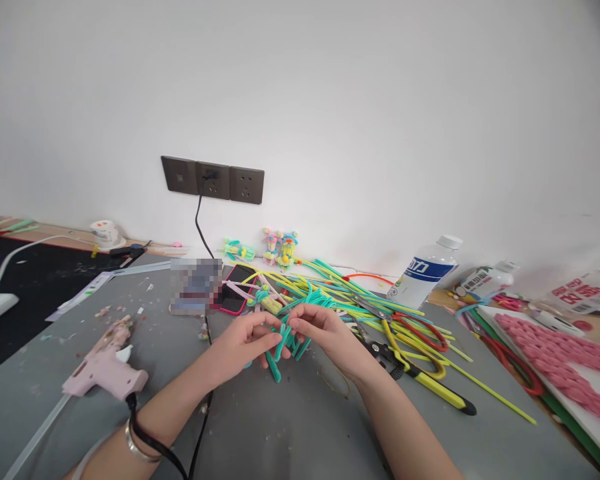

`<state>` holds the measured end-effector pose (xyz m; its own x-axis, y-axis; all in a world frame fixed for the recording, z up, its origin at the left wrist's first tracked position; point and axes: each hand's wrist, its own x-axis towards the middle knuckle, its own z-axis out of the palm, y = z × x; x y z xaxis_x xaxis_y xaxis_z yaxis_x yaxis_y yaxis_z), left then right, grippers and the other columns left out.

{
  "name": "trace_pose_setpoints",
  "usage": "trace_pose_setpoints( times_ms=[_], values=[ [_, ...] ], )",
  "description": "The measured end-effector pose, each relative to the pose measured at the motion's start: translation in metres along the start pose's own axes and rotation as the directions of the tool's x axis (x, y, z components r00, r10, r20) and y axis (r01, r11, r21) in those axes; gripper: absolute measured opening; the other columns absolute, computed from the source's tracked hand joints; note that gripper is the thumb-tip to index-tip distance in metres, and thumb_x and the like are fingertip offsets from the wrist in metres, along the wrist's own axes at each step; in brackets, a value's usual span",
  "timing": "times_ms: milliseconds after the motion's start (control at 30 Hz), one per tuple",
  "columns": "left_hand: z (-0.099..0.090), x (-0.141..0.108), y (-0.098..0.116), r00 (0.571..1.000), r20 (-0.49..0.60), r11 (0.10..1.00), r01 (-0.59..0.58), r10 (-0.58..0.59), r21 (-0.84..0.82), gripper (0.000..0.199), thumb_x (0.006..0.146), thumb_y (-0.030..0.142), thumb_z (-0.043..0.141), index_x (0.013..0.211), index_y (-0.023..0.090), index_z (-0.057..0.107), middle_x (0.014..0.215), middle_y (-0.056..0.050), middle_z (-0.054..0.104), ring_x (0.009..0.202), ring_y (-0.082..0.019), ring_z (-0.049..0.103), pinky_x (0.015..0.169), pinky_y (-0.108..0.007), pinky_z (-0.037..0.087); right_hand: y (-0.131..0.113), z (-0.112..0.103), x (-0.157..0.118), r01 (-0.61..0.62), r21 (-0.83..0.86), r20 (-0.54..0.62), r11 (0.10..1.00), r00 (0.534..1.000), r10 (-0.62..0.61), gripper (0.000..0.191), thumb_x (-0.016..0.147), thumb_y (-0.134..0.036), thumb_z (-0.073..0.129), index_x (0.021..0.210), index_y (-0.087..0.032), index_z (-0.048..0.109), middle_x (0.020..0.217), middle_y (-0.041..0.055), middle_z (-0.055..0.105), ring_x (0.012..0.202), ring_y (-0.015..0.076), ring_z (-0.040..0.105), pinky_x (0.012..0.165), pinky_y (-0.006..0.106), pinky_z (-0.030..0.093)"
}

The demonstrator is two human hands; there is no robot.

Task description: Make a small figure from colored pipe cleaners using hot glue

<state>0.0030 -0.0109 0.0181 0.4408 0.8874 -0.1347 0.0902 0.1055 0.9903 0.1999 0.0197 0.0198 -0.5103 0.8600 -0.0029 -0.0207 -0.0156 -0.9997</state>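
Observation:
Both hands meet over the middle of the grey table. My left hand (250,345) is closed, pinching a short teal pipe cleaner (274,368) between thumb and fingers. Fingertips of my right hand (325,333) are pressed together at the same teal piece, close to the left fingertips. More teal pipe cleaners (314,295) lie bunched just behind the hands, so which strands are held is partly hidden. A small yellow and teal pipe-cleaner figure (267,301) lies beyond my left fingers.
Left lies a pink glue gun (107,370), its black cord running under my left forearm. To the right are yellow-handled pliers (435,387), red-handled scissors (420,331) and many loose pipe cleaners (500,398). A white bottle (425,273) stands behind; finished figures (280,247) sit by the wall.

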Motion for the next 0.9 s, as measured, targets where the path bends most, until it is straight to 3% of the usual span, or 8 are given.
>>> trace_pose_setpoints(
  times_ms=[300, 467, 633, 900],
  values=[
    [0.0007, -0.0018, -0.0031, 0.999, 0.004, 0.972, 0.039, -0.039, -0.231, 0.043, 0.080, 0.054, 0.067, 0.096, 0.014, 0.063, 0.071, -0.003, 0.067, 0.058, -0.011, 0.059, 0.057, -0.023, 0.049, -0.0016, 0.0010, -0.0020, 0.077, 0.087, 0.001, 0.993, 0.997, -0.077, 0.022, 0.076, -0.037, 0.078, 0.088, -0.020, 0.070, 0.084, 0.0020, 0.065, 0.080, 0.0155, 0.060, 0.076, 0.029, 0.047],
    [0.0013, -0.0024, -0.0030, 0.999, -0.002, 0.945, 0.045, -0.048, -0.324, 0.042, 0.076, 0.052, 0.073, 0.090, 0.013, 0.065, 0.065, 0.000, 0.062, 0.054, -0.009, 0.055, 0.055, -0.022, 0.048, -0.0005, 0.0011, -0.0016, 0.090, 0.018, -0.012, 0.996, 0.996, -0.090, 0.022, 0.077, -0.039, 0.077, 0.086, -0.019, 0.071, 0.081, 0.0031, 0.065, 0.078, 0.0164, 0.059, 0.073, 0.029, 0.048],
    [0.0018, -0.0027, -0.0014, 0.998, 0.014, 0.945, 0.057, -0.056, -0.322, 0.041, 0.078, 0.053, 0.072, 0.086, 0.013, 0.066, 0.065, -0.001, 0.062, 0.054, -0.009, 0.055, 0.055, -0.022, 0.049, 0.0010, 0.0007, -0.0017, 0.083, -0.022, 0.007, 0.996, 0.997, -0.083, 0.022, 0.078, -0.040, 0.076, 0.082, -0.019, 0.071, 0.079, 0.0029, 0.065, 0.076, 0.0158, 0.058, 0.073, 0.029, 0.046],
    [-0.0029, -0.0021, -0.0052, 0.998, 0.048, 0.982, 0.053, -0.045, -0.183, 0.037, 0.083, 0.050, 0.067, 0.086, 0.013, 0.069, 0.079, -0.009, 0.072, 0.065, -0.013, 0.064, 0.058, -0.022, 0.048, -0.0023, 0.0038, -0.0031, 0.068, -0.080, 0.026, 0.994, 0.997, -0.066, 0.023, 0.081, -0.041, 0.072, 0.081, -0.018, 0.070, 0.078, 0.0032, 0.064, 0.073, 0.0158, 0.057, 0.069, 0.030, 0.046]
  ],
)
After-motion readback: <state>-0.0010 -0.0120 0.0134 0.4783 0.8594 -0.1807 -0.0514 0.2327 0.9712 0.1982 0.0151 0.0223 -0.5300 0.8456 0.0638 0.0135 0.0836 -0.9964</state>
